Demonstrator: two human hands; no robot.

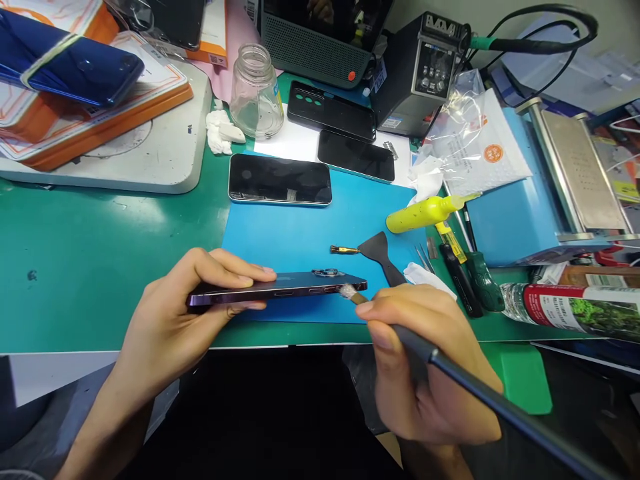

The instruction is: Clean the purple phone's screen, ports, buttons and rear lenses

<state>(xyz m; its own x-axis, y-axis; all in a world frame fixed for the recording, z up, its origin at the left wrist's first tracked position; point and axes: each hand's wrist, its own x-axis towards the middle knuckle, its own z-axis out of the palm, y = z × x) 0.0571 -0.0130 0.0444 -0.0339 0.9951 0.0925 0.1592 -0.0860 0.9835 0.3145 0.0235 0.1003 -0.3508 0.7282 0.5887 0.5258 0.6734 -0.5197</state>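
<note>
My left hand point(195, 303) grips a dark purple smartphone point(295, 283) by one end, thumb below and fingers on top. The phone is held edge-on, its camera bump facing up near the far right end. Between the thumb and fingers of my right hand point(430, 353) is a slim dark-handled brush point(465, 380). Its pale bristle tip meets the phone's side edge near the buttons. Beneath the phone lies a blue mat point(280, 233). Just beyond the right hand, a black spatula-like tool point(377, 250) and a small brass-tipped brush point(344, 250) rest on the mat.
Behind are a black-screened phone point(280, 180), another phone point(356, 157), a phone case point(330, 112) and a glass jar point(257, 93). A yellow bottle point(420, 215), screwdrivers point(483, 280) and a water bottle point(575, 310) lie at right. Boxes and a blue phone point(95, 70) stack at left.
</note>
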